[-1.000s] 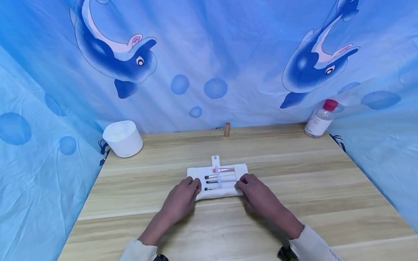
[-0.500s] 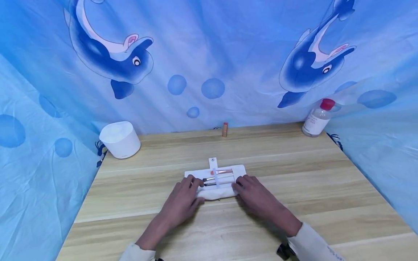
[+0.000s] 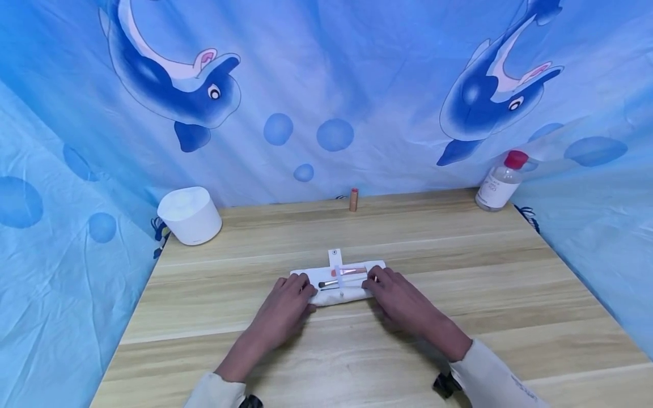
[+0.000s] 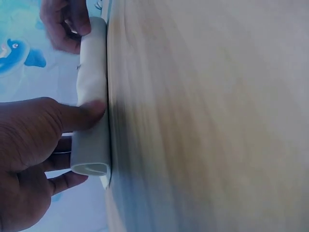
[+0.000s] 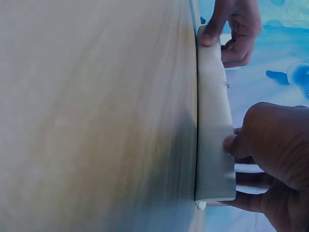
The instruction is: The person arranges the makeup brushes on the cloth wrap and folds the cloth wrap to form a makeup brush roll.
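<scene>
A white makeup brush roll (image 3: pixel 334 298) lies on the table, its near part rolled up into a flat tube. Makeup brushes (image 3: pixel 352 271) lie across its unrolled part, under a strap, and a snap tab (image 3: pixel 334 256) sticks out from the far edge. My left hand (image 3: pixel 283 310) grips the roll's left end, my right hand (image 3: pixel 400 296) its right end. In the left wrist view, the left thumb presses the near side of the rolled tube (image 4: pixel 92 60), fingers behind it. The right wrist view shows the right thumb likewise on the tube (image 5: pixel 212 106), fingers beyond.
On the wooden table (image 3: pixel 245 351), a white round-cornered container (image 3: pixel 191 218) stands at the back left. A small brown tube (image 3: pixel 353 201) stands at the back middle. At the back right is a red-capped bottle (image 3: pixel 497 184). A blue dolphin-print curtain (image 3: pixel 388 85) surrounds the table.
The near edge of the brush roll has been rolled farther from me, covering more of the brushes. A snap on the rolled part now faces up. Both hands have shifted slightly with it.
</scene>
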Demonstrator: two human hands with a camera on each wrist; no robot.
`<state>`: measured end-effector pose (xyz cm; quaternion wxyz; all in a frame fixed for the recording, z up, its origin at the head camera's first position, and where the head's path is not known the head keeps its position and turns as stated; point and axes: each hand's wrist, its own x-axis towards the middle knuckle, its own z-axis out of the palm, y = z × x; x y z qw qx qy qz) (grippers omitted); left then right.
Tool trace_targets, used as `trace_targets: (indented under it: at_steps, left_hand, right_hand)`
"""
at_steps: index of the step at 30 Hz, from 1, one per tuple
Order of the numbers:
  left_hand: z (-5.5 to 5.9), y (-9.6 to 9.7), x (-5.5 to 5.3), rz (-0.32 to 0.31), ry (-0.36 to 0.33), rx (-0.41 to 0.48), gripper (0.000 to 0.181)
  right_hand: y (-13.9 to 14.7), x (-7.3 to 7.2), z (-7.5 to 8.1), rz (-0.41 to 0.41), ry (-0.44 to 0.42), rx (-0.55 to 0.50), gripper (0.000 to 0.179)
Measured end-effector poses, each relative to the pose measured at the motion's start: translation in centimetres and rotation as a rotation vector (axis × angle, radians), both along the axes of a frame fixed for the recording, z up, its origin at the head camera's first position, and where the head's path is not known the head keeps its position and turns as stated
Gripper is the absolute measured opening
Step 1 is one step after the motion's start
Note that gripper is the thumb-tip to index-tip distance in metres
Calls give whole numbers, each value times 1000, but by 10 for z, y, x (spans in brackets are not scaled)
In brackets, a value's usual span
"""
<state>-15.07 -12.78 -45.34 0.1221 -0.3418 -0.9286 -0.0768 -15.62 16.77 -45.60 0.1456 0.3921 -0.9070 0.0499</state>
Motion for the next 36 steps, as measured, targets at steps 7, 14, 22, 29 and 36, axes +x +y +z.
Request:
trace_targets:
  at_steps: [7,14,22,29,36]
  left_hand:
    - [-4,1,-5,15,-34,76,7]
    - [-5,2,-12,67,-109,236,13]
    - [-1,5,-14,114,-145,241,11]
    - [4,8,-16,48,-142,205,24]
    - [5,10,-25,-68,-91,201,19]
  right_hand:
    - [-5,-9,4,-56,-99,-65,49]
    - [-11,-22,6,-100,-66,-157,34]
    - [-6,-24,5,-24,20,-66,21]
    - [-6,-31,4,23,-60,-90,24]
    - [-7,-43,6,50,-225,-71,12]
